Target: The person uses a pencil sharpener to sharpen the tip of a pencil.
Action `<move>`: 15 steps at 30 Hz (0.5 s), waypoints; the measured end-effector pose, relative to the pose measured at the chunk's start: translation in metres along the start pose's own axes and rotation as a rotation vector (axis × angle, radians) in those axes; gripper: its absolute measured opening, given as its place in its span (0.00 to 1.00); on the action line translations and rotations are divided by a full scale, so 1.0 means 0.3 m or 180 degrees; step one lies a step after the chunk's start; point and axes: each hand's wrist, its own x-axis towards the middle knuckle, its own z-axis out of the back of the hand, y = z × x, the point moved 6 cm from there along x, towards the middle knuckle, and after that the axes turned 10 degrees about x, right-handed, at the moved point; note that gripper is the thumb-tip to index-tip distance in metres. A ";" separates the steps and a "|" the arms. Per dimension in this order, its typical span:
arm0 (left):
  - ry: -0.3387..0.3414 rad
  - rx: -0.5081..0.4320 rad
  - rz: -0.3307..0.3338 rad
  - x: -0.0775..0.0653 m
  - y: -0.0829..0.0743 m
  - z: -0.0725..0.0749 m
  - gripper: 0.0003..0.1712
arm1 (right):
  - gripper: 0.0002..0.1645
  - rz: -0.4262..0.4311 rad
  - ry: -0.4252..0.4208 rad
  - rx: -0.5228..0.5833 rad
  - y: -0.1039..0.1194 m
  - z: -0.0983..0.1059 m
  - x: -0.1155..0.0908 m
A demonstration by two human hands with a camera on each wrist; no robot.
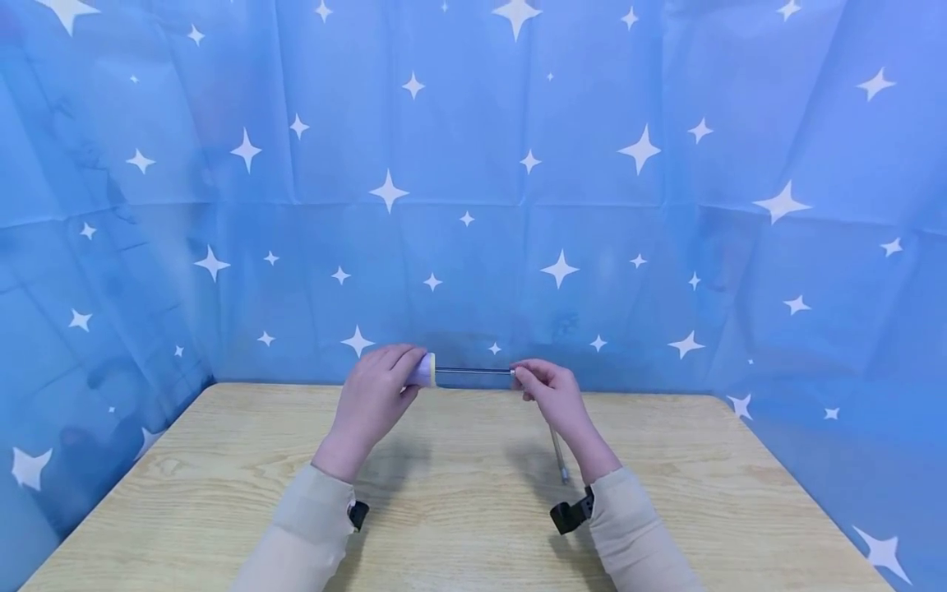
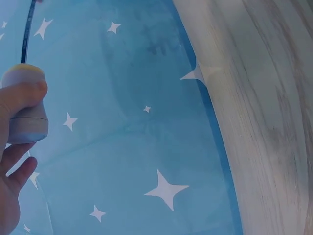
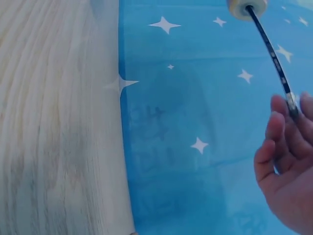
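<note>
In the head view my left hand [image 1: 373,395] grips a pale lavender pencil sharpener [image 1: 423,372] with a yellow rim, held on its side above the table's far edge. A black pencil [image 1: 473,371] runs straight from the sharpener's opening to my right hand [image 1: 551,395], which pinches its far end. The right wrist view shows the pencil [image 3: 275,58] in the hole at the sharpener's [image 3: 234,11] face, with a silver band near my fingertips. In the left wrist view, thumb and fingers wrap the sharpener's rounded body [image 2: 30,128]. The pencil's tip is hidden inside.
A second, tan pencil [image 1: 558,454] lies on the wooden table [image 1: 459,526] below my right hand, partly covered by it. Behind the table hangs a blue cloth [image 1: 473,238] with white stars. Black wrist cameras [image 1: 571,516] sit at both sleeves.
</note>
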 end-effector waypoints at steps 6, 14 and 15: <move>-0.0017 0.0169 0.0010 -0.013 0.002 -0.014 0.31 | 0.13 0.0143 -0.0099 -0.0215 -0.002 -0.001 -0.009; -0.0019 0.0324 -0.0024 -0.017 -0.007 -0.023 0.30 | 0.09 0.0472 -0.0146 -0.0469 0.001 -0.007 -0.016; -0.0014 0.0340 -0.0027 -0.016 -0.008 -0.022 0.29 | 0.10 0.0498 -0.0135 -0.0458 0.005 -0.007 -0.016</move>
